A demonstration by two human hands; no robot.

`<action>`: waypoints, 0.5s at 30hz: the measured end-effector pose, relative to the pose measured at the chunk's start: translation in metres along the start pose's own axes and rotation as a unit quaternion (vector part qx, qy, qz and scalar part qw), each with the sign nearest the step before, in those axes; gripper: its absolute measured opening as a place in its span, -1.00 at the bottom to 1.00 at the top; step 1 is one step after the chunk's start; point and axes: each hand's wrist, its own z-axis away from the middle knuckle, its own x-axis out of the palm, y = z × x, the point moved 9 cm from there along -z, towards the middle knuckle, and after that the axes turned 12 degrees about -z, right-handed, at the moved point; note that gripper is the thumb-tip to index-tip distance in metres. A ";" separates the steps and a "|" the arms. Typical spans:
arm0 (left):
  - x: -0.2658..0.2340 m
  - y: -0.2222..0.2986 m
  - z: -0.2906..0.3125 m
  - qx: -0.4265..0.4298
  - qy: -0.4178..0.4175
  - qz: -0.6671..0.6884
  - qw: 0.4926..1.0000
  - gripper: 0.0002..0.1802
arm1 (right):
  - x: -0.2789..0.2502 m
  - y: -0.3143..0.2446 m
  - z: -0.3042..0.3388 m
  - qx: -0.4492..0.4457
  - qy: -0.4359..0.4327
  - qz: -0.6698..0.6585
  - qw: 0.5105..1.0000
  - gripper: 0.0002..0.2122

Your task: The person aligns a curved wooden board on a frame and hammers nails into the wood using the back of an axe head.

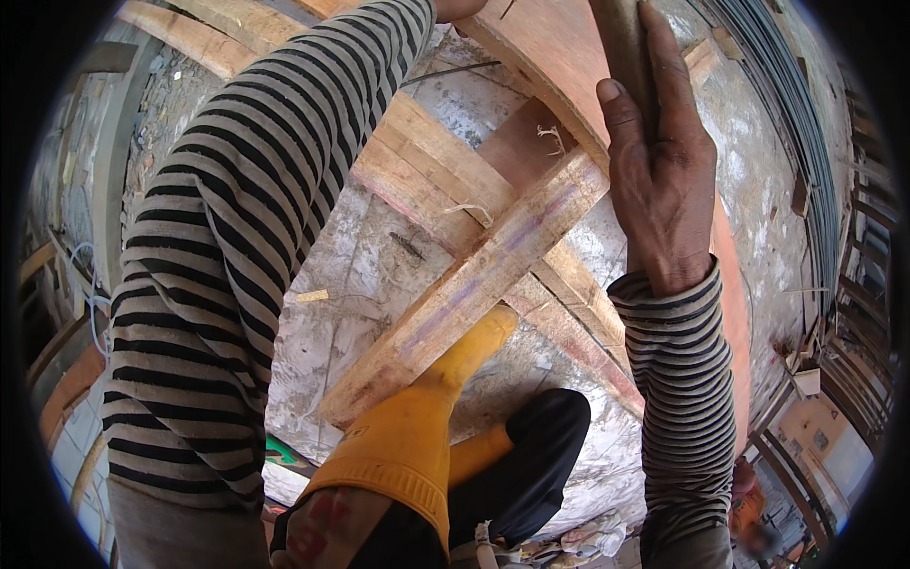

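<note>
My right hand is closed around a narrow length of brownish wood, thumb on one side and fingers along the other. That wood runs out past the top edge of the head view. Below it lies a reddish plywood sheet, its near edge close to the end of a wooden beam marked with a purple line. The beam lies across other timbers. Of my left hand only a sliver shows at the top edge, above the plywood; its fingers are out of sight.
My yellow rubber boot stands against the beam. Long thin rods lie bundled at the right, beside stacked wood. More planks lie at the far left. Another person in orange is at the lower right.
</note>
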 end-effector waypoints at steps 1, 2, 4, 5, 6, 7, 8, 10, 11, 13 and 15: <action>0.000 -0.005 -0.001 0.016 -0.022 -0.001 1.000 -0.01 | -0.001 -0.005 -0.002 0.089 0.021 -0.043 0.995 -0.48; -0.001 -0.016 0.001 0.005 -0.019 -0.010 1.000 -0.01 | 0.003 -0.004 -0.002 0.054 0.028 -0.069 0.996 -0.47; -0.002 -0.006 -0.001 0.015 -0.010 -0.008 1.000 -0.02 | 0.004 -0.017 -0.002 -0.067 0.043 0.013 0.997 -0.46; 0.005 -0.010 -0.002 -0.031 -0.073 -0.022 0.997 -0.02 | 0.014 0.004 0.007 0.029 -0.011 -0.022 0.999 -0.47; -0.001 0.000 0.002 0.016 -0.067 -0.030 0.997 -0.01 | 0.024 0.015 0.010 0.066 -0.089 0.053 0.992 -0.47; -0.006 0.007 0.009 0.063 -0.061 -0.038 0.995 -0.01 | 0.019 0.016 0.008 0.066 -0.087 0.040 0.993 -0.47; -0.009 0.017 0.012 0.110 -0.055 -0.046 0.991 0.00 | 0.014 0.015 0.005 0.065 -0.086 0.026 0.994 -0.47; -0.003 -0.005 0.011 -0.034 -0.020 0.011 0.999 -0.03 | 0.007 -0.001 0.000 0.014 -0.007 -0.015 1.000 -0.47; -0.004 -0.010 0.012 -0.043 -0.028 -0.002 0.999 -0.05 | 0.004 -0.005 -0.002 0.045 0.019 -0.055 0.997 -0.48; -0.005 -0.006 0.005 -0.018 -0.007 0.002 1.000 -0.08 | 0.002 -0.010 -0.001 -0.005 0.032 -0.041 0.999 -0.47; 0.001 0.001 -0.001 0.043 -0.029 -0.036 0.998 -0.05 | 0.017 0.013 0.012 0.053 -0.048 -0.001 0.997 -0.45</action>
